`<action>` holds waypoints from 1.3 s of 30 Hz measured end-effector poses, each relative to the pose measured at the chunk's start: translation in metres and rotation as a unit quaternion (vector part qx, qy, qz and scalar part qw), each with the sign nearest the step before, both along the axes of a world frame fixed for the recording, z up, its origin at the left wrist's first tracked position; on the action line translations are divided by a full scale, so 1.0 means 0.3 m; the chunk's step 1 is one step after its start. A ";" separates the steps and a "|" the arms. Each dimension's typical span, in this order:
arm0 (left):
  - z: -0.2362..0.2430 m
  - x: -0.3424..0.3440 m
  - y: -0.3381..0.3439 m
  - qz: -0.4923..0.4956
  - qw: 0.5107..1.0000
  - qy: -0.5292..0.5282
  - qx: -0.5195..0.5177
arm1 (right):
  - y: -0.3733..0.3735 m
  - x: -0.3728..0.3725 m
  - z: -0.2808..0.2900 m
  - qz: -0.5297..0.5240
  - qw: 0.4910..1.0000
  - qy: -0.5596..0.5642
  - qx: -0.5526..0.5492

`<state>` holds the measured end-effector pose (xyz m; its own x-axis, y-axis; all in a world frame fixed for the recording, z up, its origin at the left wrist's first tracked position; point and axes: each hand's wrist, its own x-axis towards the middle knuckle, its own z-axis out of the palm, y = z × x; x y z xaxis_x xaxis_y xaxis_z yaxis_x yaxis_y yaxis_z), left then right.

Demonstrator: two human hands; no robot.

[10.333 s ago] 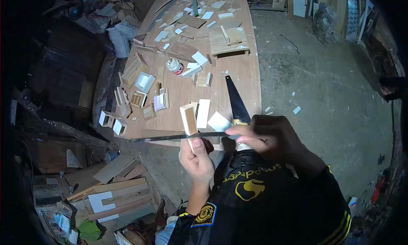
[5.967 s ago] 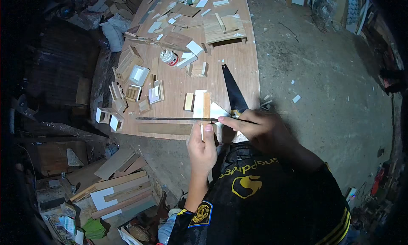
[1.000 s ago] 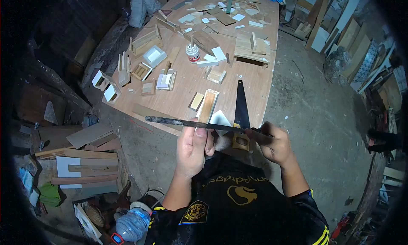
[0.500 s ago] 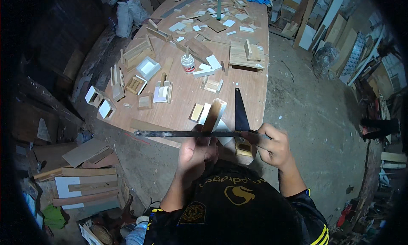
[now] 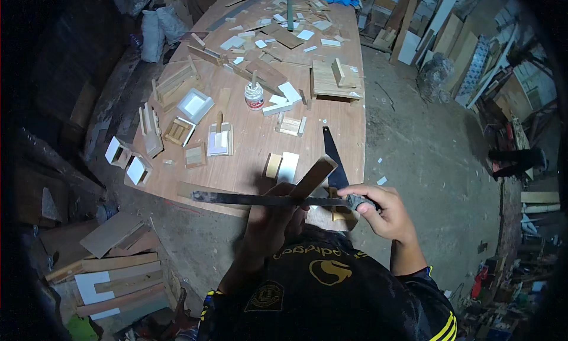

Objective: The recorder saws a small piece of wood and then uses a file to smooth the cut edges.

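The table [image 5: 248, 138] spreads from nine to one o'clock of the view, strewn with offcuts. At five, the black shirt [image 5: 378, 293] bears yellow lettering and an emblem. A low wooden platform [image 5: 322, 83] stands at one. The handsaw [image 5: 339, 175] reaches from two toward four, its blade partly hidden by the held wood. In front of its handle passes the dark file [image 5: 236, 199], pointing to eight; the right hand [image 5: 386, 214], at four, grips its grey end. The shadowed left hand [image 5: 266, 225], toward six, clasps the wooden piece [image 5: 315, 176] near centre. At eleven, the white jar [image 5: 254, 98] carries a red printed label.
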<state>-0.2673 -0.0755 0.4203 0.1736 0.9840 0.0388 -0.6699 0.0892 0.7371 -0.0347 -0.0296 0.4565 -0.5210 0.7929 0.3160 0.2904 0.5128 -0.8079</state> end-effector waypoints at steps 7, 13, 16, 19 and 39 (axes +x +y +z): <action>-0.016 0.008 0.041 0.004 0.998 0.069 -0.010 | -0.003 0.004 0.016 -0.028 0.999 -0.008 -0.046; -0.006 0.031 0.062 0.012 0.993 0.118 -0.017 | -0.003 0.034 0.026 -0.045 0.997 0.001 -0.058; -0.044 0.027 0.081 0.018 0.987 0.159 0.032 | -0.009 0.037 0.020 -0.055 0.996 -0.007 -0.063; -0.017 0.042 0.089 0.016 0.932 0.354 0.080 | -0.022 0.016 0.025 -0.066 0.995 -0.009 -0.069; -0.075 0.076 0.095 0.140 0.860 0.396 0.290 | -0.046 -0.055 0.021 -0.110 0.993 0.019 -0.048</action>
